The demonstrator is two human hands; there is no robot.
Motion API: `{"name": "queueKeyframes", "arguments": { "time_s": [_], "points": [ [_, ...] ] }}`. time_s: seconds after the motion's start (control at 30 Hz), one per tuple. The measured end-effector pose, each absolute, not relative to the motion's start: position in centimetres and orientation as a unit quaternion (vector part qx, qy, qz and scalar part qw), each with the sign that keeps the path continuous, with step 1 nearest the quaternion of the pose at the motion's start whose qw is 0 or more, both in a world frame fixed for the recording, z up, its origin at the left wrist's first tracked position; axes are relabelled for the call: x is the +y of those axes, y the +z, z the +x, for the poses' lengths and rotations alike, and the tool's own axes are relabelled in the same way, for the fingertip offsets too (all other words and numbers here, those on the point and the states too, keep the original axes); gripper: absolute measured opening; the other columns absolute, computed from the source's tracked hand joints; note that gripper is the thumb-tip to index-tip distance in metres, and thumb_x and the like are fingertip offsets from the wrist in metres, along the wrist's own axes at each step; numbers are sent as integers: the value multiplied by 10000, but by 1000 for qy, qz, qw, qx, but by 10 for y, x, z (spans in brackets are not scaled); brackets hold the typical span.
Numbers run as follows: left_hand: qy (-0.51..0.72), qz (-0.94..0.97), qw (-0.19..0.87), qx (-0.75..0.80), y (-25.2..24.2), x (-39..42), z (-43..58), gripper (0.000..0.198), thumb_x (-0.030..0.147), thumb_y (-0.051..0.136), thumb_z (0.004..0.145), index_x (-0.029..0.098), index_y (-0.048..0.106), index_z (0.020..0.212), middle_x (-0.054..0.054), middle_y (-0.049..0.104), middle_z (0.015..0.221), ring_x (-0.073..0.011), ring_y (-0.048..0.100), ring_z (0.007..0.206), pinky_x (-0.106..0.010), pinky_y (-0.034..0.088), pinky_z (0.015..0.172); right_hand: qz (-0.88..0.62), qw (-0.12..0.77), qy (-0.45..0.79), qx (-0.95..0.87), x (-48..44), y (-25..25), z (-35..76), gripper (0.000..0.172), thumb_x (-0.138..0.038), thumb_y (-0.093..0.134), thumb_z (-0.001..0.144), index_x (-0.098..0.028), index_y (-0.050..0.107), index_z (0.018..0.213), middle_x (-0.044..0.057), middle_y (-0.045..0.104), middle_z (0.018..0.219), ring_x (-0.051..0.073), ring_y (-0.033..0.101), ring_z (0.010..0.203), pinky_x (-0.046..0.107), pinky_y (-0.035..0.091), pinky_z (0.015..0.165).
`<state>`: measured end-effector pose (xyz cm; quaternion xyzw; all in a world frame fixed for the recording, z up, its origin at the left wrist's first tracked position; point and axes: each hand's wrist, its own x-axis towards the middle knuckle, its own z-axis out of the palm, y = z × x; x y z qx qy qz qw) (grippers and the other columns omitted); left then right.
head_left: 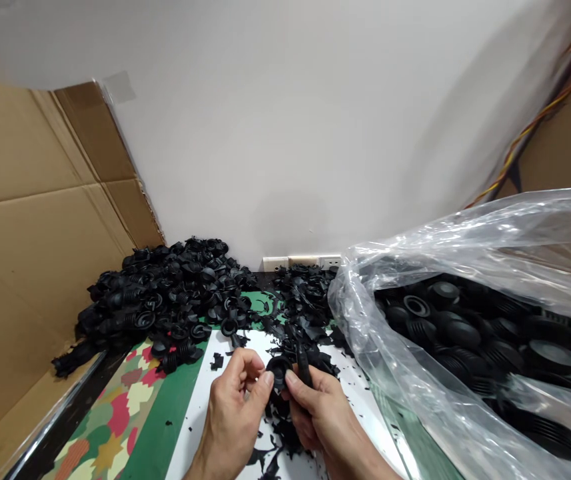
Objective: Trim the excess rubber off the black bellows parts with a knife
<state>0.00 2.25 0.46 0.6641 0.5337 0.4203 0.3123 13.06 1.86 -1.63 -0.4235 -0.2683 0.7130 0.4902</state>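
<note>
My left hand (235, 407) and my right hand (318, 407) meet low in the middle of the view. Together they pinch a small round black rubber part (278, 371) between thumbs and fingers. My right hand also grips a thin dark tool (303, 363) that stands up beside the part. Black rubber trimmings (285, 427) lie scattered on the white sheet (200, 413) under my hands. A heap of black ribbed rubber parts (165, 300) is piled behind, to the left.
A clear plastic bag (465, 320) full of black rubber parts fills the right side. Cardboard (30, 233) stands along the left. A white wall with a socket strip (301, 261) is behind. A green patterned mat (120, 413) covers the table.
</note>
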Motion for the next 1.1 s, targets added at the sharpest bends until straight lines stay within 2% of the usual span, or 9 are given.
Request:
{"name": "queueKeyframes", "arguments": {
  "time_s": [0.07, 0.17, 0.3, 0.4, 0.57, 0.73, 0.97, 1.03, 1.1],
  "points": [
    [417, 710, 235, 516, 7, 21, 0, 29, 233, 521, 848, 223, 542, 829, 17, 551, 732, -133, 535, 612, -240, 456, 566, -430, 488, 713, -263, 18, -14, 131, 420, -554, 707, 619, -203, 479, 653, -118, 321, 314, 32, 185, 279, 203, 81, 333],
    [414, 774, 133, 460, 9, 21, -1, 119, 164, 499, 860, 224, 598, 884, -28, 565, 856, -153, 574, 719, -253, 477, 628, -440, 481, 711, -263, 19, -13, 130, 410, -539, 708, 609, -201, 482, 656, -123, 314, 312, 32, 189, 279, 201, 79, 336],
    [376, 819, 57, 430, 9, 21, -3, 203, 104, 475, 864, 210, 631, 938, -43, 556, 838, -163, 567, 726, -277, 469, 633, -447, 489, 705, -253, 23, -20, 126, 442, -550, 735, 538, -202, 478, 632, -135, 297, 314, 24, 170, 278, 205, 83, 340],
    [348, 822, 50, 448, 10, 22, -5, 181, 131, 474, 870, 200, 637, 910, -43, 599, 805, -182, 579, 728, -315, 460, 660, -437, 508, 702, -240, 25, -25, 124, 490, -562, 770, 466, -200, 470, 605, -143, 277, 338, 13, 150, 298, 203, 83, 351],
    [337, 797, 125, 486, 17, 24, -6, 193, 206, 472, 884, 206, 652, 815, -44, 640, 778, -195, 602, 741, -315, 462, 672, -381, 518, 718, -267, 21, -23, 129, 462, -533, 776, 548, -178, 496, 647, -110, 365, 443, 16, 207, 349, 185, 107, 361],
    [336, 773, 174, 508, 23, 24, -5, 164, 192, 508, 858, 218, 657, 794, -37, 656, 783, -199, 612, 752, -309, 459, 678, -374, 544, 702, -267, 25, -29, 127, 510, -571, 792, 479, -166, 531, 645, -115, 346, 422, 10, 187, 327, 184, 95, 340],
    [289, 804, 84, 513, 20, 21, 1, 200, 152, 446, 890, 211, 624, 820, -25, 650, 784, -192, 595, 714, -330, 412, 678, -377, 545, 673, -328, 26, -37, 128, 483, -595, 734, 576, -170, 557, 724, -131, 271, 402, 39, 190, 358, 201, 145, 370],
    [282, 814, 49, 505, 18, 20, 2, 211, 139, 423, 897, 198, 609, 816, -29, 639, 769, -191, 579, 688, -331, 408, 664, -378, 541, 659, -360, 23, -32, 130, 437, -568, 708, 628, -171, 558, 733, -116, 299, 431, 57, 230, 388, 211, 194, 396],
    [275, 823, 17, 497, 17, 20, 3, 219, 119, 409, 893, 186, 596, 802, -33, 625, 749, -194, 561, 664, -328, 404, 636, -393, 537, 632, -398, 21, -24, 134, 342, -488, 675, 693, -168, 568, 746, -80, 389, 494, 85, 314, 448, 226, 267, 447]
  ]
}}
